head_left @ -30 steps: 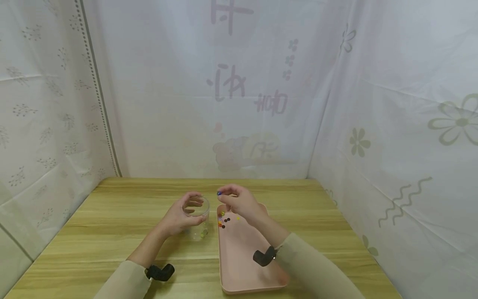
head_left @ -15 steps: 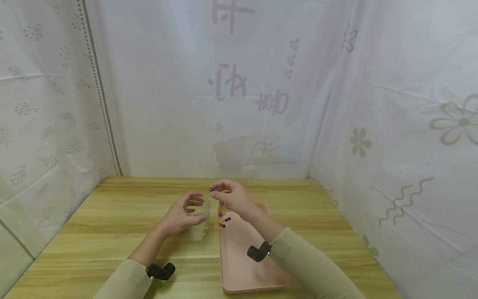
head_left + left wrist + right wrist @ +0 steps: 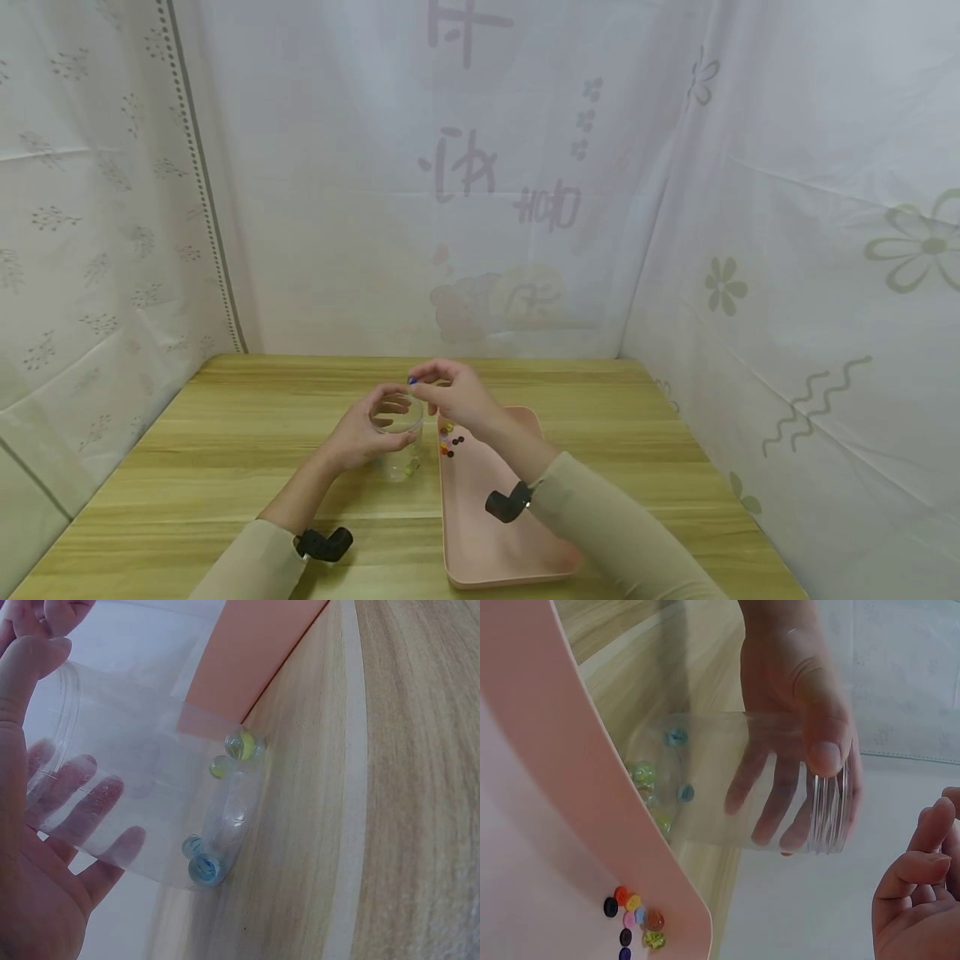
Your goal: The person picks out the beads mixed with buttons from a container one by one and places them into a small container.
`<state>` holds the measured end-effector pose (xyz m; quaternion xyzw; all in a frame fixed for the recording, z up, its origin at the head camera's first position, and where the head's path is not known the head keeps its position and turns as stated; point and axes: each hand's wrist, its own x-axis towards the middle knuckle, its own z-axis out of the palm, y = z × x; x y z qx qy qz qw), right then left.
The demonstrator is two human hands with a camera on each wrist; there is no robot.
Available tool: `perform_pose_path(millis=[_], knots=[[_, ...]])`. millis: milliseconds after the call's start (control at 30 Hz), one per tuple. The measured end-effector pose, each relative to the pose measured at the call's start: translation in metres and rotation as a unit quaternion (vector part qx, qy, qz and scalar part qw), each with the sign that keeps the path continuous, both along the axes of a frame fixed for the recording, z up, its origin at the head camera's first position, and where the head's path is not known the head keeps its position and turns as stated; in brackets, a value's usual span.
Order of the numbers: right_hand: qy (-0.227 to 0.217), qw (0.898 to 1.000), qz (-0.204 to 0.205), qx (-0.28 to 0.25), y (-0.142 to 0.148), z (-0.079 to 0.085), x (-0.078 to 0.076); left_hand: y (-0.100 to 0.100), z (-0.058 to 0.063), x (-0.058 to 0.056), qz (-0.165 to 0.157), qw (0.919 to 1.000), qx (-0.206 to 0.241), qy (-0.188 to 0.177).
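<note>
A clear plastic jar (image 3: 402, 454) stands upright on the table, its mouth uncovered. My left hand (image 3: 365, 433) grips it around the neck, thumb on the near side and fingers behind. At the bottom of the jar lie a yellow-green marble (image 3: 241, 744), a blue marble (image 3: 204, 868) and several others. My right hand (image 3: 460, 398) pinches a small dark blue round piece (image 3: 412, 381), apparently a marble, between thumb and fingertips, just above the far right of the jar's rim. In the right wrist view that piece is hidden by the curled fingers (image 3: 930, 825).
Right of the jar lies a shallow pink tray (image 3: 487, 533), partly under my right forearm. Near its far left corner are several small buttons, among them a black button (image 3: 610, 907), plus a yellow-green marble (image 3: 654, 940) and an orange-brown marble (image 3: 654, 919). Patterned curtains surround the wooden table (image 3: 225, 467).
My right hand has moved left with the blue marble, from above the tray's far left corner to the jar's rim. My left hand and the jar have stayed in place.
</note>
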<state>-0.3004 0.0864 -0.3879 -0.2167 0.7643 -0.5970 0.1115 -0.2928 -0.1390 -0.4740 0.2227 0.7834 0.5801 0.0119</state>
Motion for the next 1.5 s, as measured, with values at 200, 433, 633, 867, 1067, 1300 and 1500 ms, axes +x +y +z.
perform_pose_path(millis=[200,433,633,867,1067,1300,1500], knots=[[0.015,1.000,0.006,0.008,-0.006,-0.001,0.001,0.000,-0.001,0.000,-0.002,1.0000,0.004,-0.004],[0.005,1.000,0.012,0.024,-0.009,-0.003,0.001,-0.001,-0.003,-0.001,-0.003,1.0000,0.003,-0.008],[0.006,0.999,0.016,0.027,-0.012,-0.009,-0.002,0.000,-0.002,-0.001,-0.001,1.0000,0.002,0.005],[-0.001,0.999,0.010,0.043,-0.013,-0.010,-0.002,0.000,0.001,0.000,0.001,1.0000,0.005,0.001],[-0.003,0.999,0.014,0.039,-0.010,-0.011,-0.002,0.000,0.001,0.000,0.001,1.0000,0.004,0.001],[0.004,1.000,-0.004,0.027,0.004,-0.012,-0.006,0.000,0.002,0.001,-0.004,1.0000,0.003,0.004],[0.002,1.000,-0.017,0.020,0.021,-0.014,-0.009,0.001,0.002,0.001,-0.002,1.0000,0.002,0.002]])
